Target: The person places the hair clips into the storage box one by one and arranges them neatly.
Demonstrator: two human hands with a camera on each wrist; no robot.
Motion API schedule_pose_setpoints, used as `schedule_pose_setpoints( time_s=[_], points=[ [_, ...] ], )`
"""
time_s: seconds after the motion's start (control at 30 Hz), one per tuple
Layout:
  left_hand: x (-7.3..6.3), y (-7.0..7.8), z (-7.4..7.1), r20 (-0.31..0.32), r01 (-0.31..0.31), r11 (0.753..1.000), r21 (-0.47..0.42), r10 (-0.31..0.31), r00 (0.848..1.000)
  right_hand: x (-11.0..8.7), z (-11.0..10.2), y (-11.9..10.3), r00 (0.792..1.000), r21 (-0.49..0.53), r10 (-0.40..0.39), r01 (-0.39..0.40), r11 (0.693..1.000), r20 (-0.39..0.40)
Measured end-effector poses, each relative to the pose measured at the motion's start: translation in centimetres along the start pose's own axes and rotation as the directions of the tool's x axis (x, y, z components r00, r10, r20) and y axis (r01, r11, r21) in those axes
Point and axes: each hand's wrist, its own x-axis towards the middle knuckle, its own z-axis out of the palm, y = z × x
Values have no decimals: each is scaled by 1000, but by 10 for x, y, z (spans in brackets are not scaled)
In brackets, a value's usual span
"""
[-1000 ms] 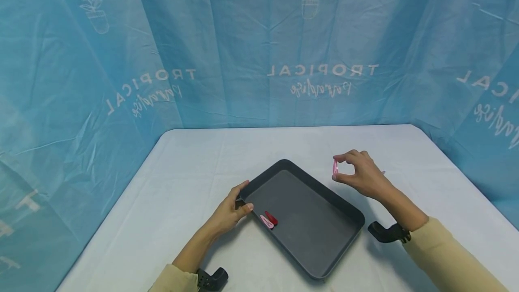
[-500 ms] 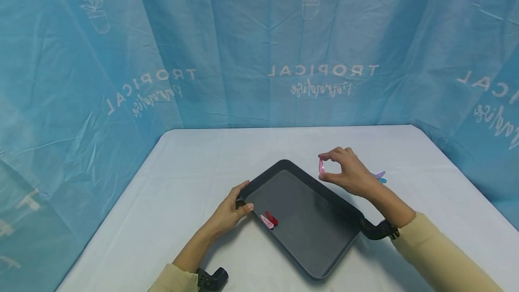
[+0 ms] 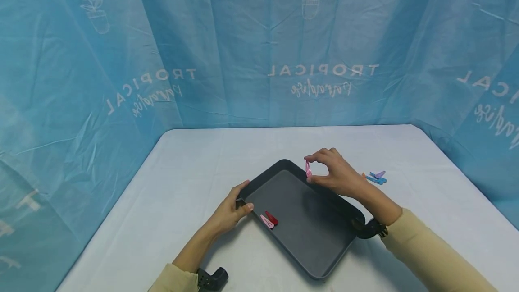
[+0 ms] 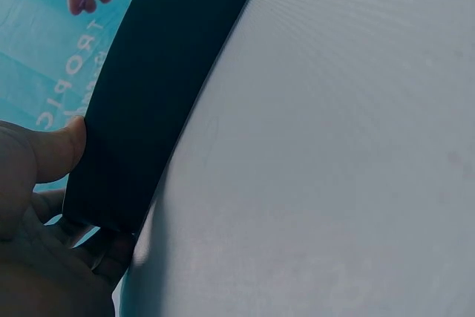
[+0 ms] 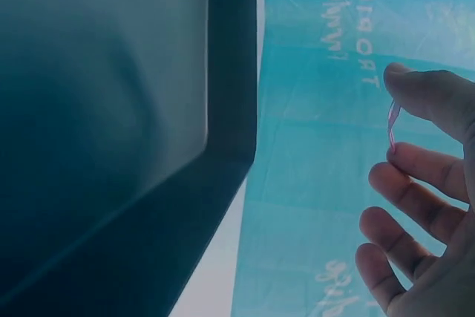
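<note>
My right hand [image 3: 338, 175] pinches a pink hair clip [image 3: 308, 169] end to end between thumb and index finger, over the far right side of the dark grey baking tray [image 3: 308, 220]. In the right wrist view the hair clip [image 5: 392, 124] spans thumb and fingertip, the other fingers loosely bent. My left hand [image 3: 232, 210] grips the tray's left corner, its thumb at the rim and its fingers around the outside. Inside the tray, near that hand, a red hair clip [image 3: 271, 218] lies beside a light pink hair clip [image 3: 266, 221].
Several hair clips [image 3: 376, 177], blue, purple and orange, lie on the white-covered table [image 3: 202, 157] beyond my right forearm. A blue printed curtain [image 3: 243, 48] hangs behind the table. Black wrist devices [image 3: 212, 279] stick out from both sleeves.
My right hand has moved left with the pink hair clip, from beside the tray to over its edge, uncovering the clips behind the arm. The left hand and tray have stayed still.
</note>
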Motion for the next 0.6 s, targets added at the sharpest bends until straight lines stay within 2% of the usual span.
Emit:
schedule_pose_setpoints(
  time_s=[0.23, 0.6],
  points=[
    [0, -1, 0, 1, -10, 1000, 23, 10, 1000, 5, 7, -4, 995, 7, -88, 88, 996, 39],
    [-1, 2, -2, 3, -21, 1000, 16, 21, 1000, 13, 23, -11, 980, 28, -155, 152, 988, 124]
  ],
)
